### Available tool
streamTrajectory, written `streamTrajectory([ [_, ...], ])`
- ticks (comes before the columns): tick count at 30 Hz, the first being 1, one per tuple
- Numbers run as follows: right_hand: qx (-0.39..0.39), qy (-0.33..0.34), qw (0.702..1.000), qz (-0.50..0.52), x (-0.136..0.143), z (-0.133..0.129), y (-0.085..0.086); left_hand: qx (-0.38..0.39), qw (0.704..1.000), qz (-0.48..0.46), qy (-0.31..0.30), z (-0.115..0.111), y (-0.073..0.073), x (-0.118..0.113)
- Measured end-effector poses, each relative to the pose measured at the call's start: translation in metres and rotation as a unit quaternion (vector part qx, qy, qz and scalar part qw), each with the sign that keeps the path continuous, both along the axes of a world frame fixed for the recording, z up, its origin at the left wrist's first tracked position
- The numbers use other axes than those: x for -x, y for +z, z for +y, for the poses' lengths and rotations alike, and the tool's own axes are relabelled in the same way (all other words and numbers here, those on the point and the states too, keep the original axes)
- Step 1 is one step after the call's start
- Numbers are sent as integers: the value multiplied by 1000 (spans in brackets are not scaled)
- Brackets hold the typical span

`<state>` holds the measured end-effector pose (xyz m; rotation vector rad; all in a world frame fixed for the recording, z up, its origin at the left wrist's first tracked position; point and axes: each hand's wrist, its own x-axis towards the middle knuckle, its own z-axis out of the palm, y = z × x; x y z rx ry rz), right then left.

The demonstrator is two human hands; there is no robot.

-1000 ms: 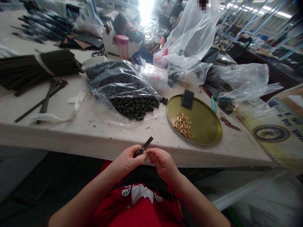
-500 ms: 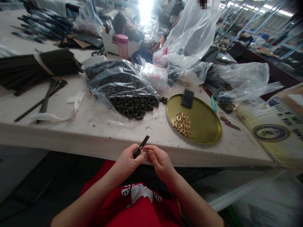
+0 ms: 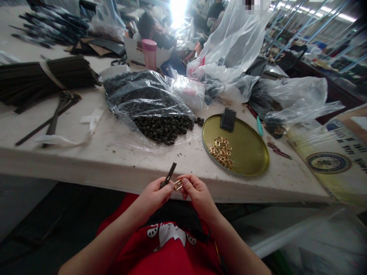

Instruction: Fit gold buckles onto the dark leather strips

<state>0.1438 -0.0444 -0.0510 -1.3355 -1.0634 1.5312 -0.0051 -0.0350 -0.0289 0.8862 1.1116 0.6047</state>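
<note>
Pinched in my left hand (image 3: pixel 158 192) is a dark strap (image 3: pixel 171 172) with a slot near its end, which points up and away from me. My right hand (image 3: pixel 195 188) grips a small gold buckle (image 3: pixel 178 185) between thumb and fingers, close against the left fingertips. Both hands hover just in front of the table edge. Ahead and to the right, a pile of gold buckles (image 3: pixel 222 152) lies in a round gold-coloured tray (image 3: pixel 252 152). Part of the strap is hidden inside my left hand.
A clear plastic bag (image 3: pixel 143 95) spills small dark loops (image 3: pixel 166 128) onto the table. To the left lies a tied bundle of dark straps (image 3: pixel 43 80), with several loose ones in front. Pliers (image 3: pixel 279 151) and a printed sack (image 3: pixel 329 156) are at the right; a pink bottle (image 3: pixel 149 55) stands behind.
My right hand has turned and drawn slightly right, so the gold buckle now shows between the hands. The strap in my left hand has shifted a little left and stands steeper.
</note>
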Motion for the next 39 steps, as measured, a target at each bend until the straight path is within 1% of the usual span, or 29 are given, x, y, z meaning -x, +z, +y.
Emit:
streamTrajectory([
  [6, 21, -8, 999, 27, 4, -1, 6, 14, 1000, -5, -2, 0, -4, 0],
  [14, 32, -17, 998, 52, 3, -1, 4, 5, 999, 33, -26, -2, 3, -1],
  [18, 33, -15, 998, 58, 2, -2, 4, -30, 998, 53, -31, -2, 0, 0],
  [24, 34, -19, 997, 61, 4, -4, 7, -120, 988, 84, -44, -2, -7, 1],
  [27, 39, -20, 997, 62, 4, -5, 8, -133, 984, 105, -53, -2, -7, 1],
  [30, 46, -13, 997, 67, 4, -6, 5, -108, 987, 106, -49, -3, -6, -1],
  [36, 74, -11, 990, 117, 3, -6, -7, -25, 996, 59, -54, -4, -3, -3],
  [39, 76, -13, 990, 122, 4, -5, -8, -8, 997, 47, -57, -3, -3, -3],
])
